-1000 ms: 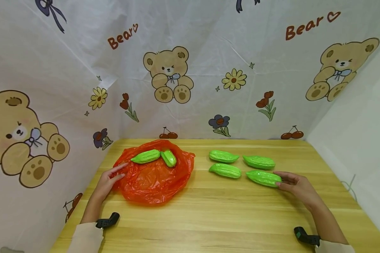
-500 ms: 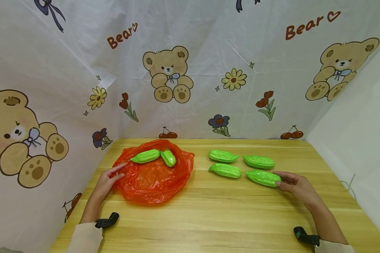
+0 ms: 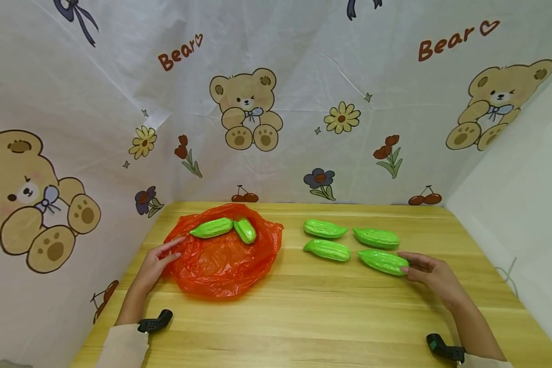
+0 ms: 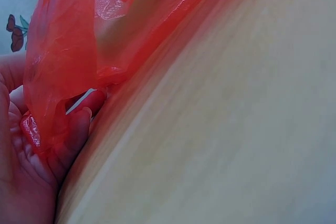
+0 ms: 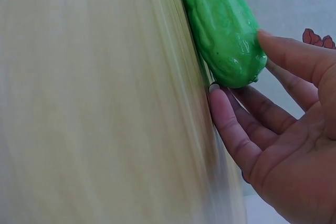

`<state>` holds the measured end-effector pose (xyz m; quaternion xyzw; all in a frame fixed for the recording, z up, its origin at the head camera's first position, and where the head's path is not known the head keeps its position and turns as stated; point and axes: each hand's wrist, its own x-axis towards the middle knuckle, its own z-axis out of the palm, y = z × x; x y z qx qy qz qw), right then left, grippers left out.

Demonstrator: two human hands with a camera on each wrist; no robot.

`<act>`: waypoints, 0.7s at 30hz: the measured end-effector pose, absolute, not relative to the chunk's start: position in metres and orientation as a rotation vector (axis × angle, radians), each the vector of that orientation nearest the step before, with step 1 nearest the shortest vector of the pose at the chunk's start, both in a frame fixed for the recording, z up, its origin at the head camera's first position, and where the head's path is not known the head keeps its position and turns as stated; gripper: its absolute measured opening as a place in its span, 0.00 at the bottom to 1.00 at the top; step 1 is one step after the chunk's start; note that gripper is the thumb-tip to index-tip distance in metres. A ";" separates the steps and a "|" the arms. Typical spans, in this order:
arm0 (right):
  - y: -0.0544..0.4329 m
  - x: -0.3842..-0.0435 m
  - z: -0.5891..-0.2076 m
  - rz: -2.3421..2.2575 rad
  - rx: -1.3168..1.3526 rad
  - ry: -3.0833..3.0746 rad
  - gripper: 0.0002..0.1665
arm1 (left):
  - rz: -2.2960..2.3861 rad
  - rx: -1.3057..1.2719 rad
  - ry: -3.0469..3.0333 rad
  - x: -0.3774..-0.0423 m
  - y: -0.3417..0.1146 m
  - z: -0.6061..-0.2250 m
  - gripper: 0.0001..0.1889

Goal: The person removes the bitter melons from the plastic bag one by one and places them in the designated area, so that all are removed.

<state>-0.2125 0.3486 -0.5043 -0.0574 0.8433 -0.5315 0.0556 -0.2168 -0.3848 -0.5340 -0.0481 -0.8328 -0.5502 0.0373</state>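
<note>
In the head view, a red plastic bag lies spread at the left of the table with its mouth open. Two green bitter melons, one lengthwise and one angled, lie in it. My left hand holds the bag's left edge; in the left wrist view, red film passes between thumb and fingers. At the right, my right hand pinches the blunt end of a bitter melon lying on the table. The right wrist view has the thumb against this melon and the other fingers around its end.
Three more bitter melons lie between the bag and my right hand: back left, front left and back right. A bear-print curtain stands behind the wooden table. A pale wall borders the right side.
The head view has shifted very slightly. Both hands, the bag and the bitter melons otherwise stay where they were.
</note>
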 end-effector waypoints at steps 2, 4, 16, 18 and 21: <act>0.349 -0.212 -0.505 -1.612 -0.165 2.563 0.36 | -1.685 -0.148 -2.559 -0.218 -0.385 -0.535 0.25; 0.349 -0.211 -0.505 -1.622 -0.172 2.560 0.35 | -1.683 -0.151 -2.560 -0.218 -0.386 -0.535 0.25; 0.359 -0.208 -0.502 -1.719 -0.230 2.562 0.29 | -1.644 -0.149 -2.594 -0.219 -0.385 -0.536 0.25; 0.363 -0.208 -0.501 -1.726 -0.244 2.575 0.28 | -1.648 -0.149 -2.591 -0.219 -0.386 -0.536 0.25; 0.368 -0.209 -0.496 -1.736 -0.245 2.583 0.27 | -1.644 -0.143 -2.594 -0.220 -0.386 -0.536 0.25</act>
